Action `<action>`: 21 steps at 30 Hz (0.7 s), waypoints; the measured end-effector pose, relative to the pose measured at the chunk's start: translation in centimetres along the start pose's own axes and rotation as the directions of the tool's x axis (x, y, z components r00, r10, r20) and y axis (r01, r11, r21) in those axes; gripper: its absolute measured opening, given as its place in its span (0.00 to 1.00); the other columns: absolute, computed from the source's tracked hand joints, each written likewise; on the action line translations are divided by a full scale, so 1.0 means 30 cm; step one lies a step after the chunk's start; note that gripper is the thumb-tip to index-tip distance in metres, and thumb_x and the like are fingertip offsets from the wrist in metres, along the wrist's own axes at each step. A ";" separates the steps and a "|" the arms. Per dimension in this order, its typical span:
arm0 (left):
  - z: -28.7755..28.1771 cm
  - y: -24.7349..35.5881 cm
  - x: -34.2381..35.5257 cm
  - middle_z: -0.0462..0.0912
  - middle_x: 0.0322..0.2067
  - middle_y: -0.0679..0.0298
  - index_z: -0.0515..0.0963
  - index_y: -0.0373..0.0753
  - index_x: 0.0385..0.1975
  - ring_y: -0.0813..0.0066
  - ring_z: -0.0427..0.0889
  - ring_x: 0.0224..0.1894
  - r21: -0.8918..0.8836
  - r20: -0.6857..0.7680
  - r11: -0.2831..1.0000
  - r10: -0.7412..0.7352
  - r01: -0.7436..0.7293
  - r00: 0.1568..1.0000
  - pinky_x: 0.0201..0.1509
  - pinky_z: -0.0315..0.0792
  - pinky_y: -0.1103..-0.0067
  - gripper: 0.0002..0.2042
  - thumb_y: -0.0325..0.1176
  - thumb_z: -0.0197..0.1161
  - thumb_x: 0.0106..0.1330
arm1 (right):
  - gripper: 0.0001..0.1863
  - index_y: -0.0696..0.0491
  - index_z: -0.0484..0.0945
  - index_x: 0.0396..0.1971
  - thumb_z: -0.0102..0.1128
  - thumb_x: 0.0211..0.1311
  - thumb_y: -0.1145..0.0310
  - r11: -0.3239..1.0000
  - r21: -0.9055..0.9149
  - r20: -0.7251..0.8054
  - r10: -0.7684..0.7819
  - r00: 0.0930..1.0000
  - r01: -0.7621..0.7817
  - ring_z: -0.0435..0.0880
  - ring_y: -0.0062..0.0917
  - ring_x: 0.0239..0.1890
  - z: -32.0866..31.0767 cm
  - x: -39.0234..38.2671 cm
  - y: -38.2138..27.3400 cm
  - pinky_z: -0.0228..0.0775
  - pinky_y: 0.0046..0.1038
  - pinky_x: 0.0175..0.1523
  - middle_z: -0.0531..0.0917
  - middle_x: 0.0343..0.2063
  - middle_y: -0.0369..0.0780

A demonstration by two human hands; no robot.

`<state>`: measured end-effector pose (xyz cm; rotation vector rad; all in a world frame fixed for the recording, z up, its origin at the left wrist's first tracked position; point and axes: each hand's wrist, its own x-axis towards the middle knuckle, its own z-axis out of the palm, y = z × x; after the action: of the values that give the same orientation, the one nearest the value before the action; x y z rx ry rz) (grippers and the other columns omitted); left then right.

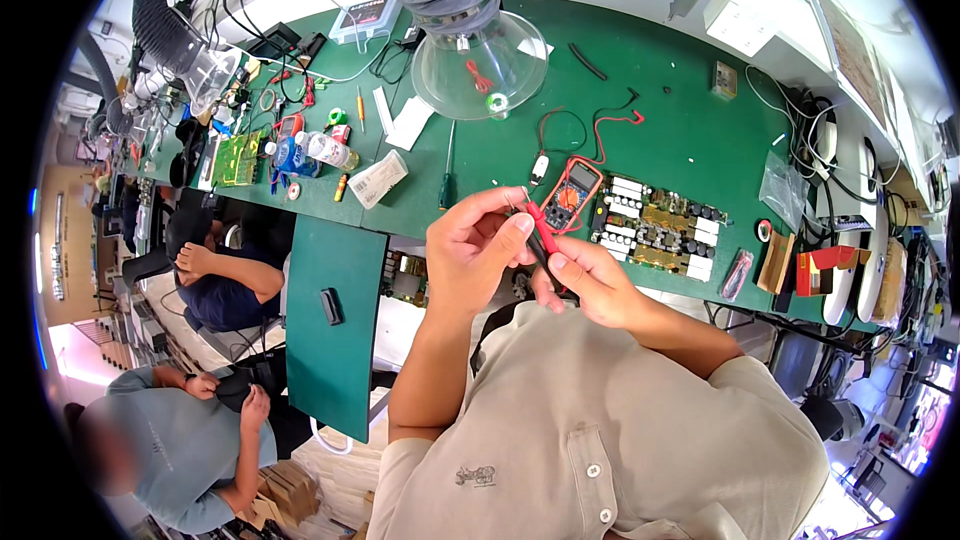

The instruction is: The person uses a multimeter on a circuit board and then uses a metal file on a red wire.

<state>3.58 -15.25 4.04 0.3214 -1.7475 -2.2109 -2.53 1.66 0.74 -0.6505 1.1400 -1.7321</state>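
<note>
In front of my chest, my right hand (600, 287) is closed round a red test probe (547, 231) and a black test probe (539, 248), held side by side and pointing up and left. My left hand (474, 248) is pinched at their upper ends. A thin, shiny piece shows by its fingertips, too small to name. Just beyond my hands lies a red-edged multimeter (574, 192) with a dial and a dark display. Red and black leads (600, 146) curl on the bench behind it. Right of the meter rests a populated circuit board (660, 225).
A fume extractor hood (480, 65) hangs over the green bench (640, 50). Bottles (332, 151), a white tub (380, 179) and a screwdriver (446, 180) stand or lie leftward. At the right are a red box (826, 270) and cables. Two people sit at the left.
</note>
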 end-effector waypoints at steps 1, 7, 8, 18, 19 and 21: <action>0.001 0.003 0.001 0.82 0.28 0.62 0.77 0.31 0.45 0.84 0.78 0.25 0.004 -0.007 1.000 -0.014 0.014 1.000 0.27 0.73 0.85 0.11 0.24 0.63 0.64 | 0.19 0.57 0.71 0.46 0.38 0.76 0.57 1.000 0.009 0.000 0.011 1.000 -0.011 0.72 0.16 0.24 -0.001 0.000 -0.001 0.65 0.21 0.32 0.77 0.26 0.35; -0.020 -0.041 -0.007 0.80 0.29 0.63 0.78 0.30 0.43 0.84 0.77 0.24 0.024 -0.005 1.000 -0.009 0.009 1.000 0.26 0.72 0.86 0.09 0.22 0.61 0.64 | 0.16 0.57 0.72 0.43 0.39 0.75 0.60 0.984 -0.174 -0.037 0.017 0.999 -0.023 0.75 0.18 0.26 -0.022 0.009 0.049 0.69 0.23 0.34 0.78 0.26 0.35; -0.036 -0.057 -0.017 0.80 0.29 0.63 0.78 0.29 0.43 0.84 0.77 0.24 0.044 0.005 0.999 -0.006 0.005 1.000 0.26 0.71 0.86 0.09 0.22 0.61 0.64 | 0.15 0.56 0.72 0.42 0.40 0.75 0.60 0.967 -0.255 -0.038 0.008 0.999 -0.017 0.75 0.18 0.26 -0.031 0.011 0.061 0.69 0.23 0.34 0.78 0.26 0.35; -0.194 -0.173 -0.217 0.83 0.28 0.58 0.80 0.27 0.34 0.77 0.84 0.27 0.376 0.041 0.882 -0.322 0.284 0.946 0.29 0.77 0.83 0.05 0.22 0.62 0.63 | 0.10 0.57 0.73 0.35 0.48 0.69 0.65 0.734 -0.676 0.216 0.281 0.935 -0.065 0.73 0.43 0.24 -0.139 -0.012 0.153 0.62 0.39 0.30 0.75 0.21 0.46; -0.206 -0.169 -0.221 0.83 0.26 0.59 0.81 0.27 0.33 0.78 0.84 0.26 0.436 0.041 0.843 -0.367 0.314 0.929 0.28 0.76 0.84 0.04 0.22 0.63 0.62 | 0.11 0.57 0.73 0.34 0.48 0.68 0.65 0.716 -0.694 0.228 0.312 0.922 -0.071 0.74 0.43 0.25 -0.138 -0.005 0.132 0.63 0.40 0.31 0.75 0.21 0.47; -0.210 -0.128 -0.216 0.83 0.24 0.59 0.81 0.27 0.32 0.78 0.83 0.24 0.517 0.082 0.786 -0.440 0.339 0.894 0.27 0.75 0.84 0.04 0.22 0.63 0.61 | 0.11 0.57 0.73 0.33 0.48 0.68 0.65 0.685 -0.726 0.252 0.342 0.905 -0.056 0.74 0.44 0.26 -0.144 0.009 0.125 0.63 0.41 0.32 0.75 0.21 0.47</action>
<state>11.48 -17.74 -1.26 0.6514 -2.5611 -2.0651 -4.58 2.68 -4.49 -1.2089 1.5303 -0.8670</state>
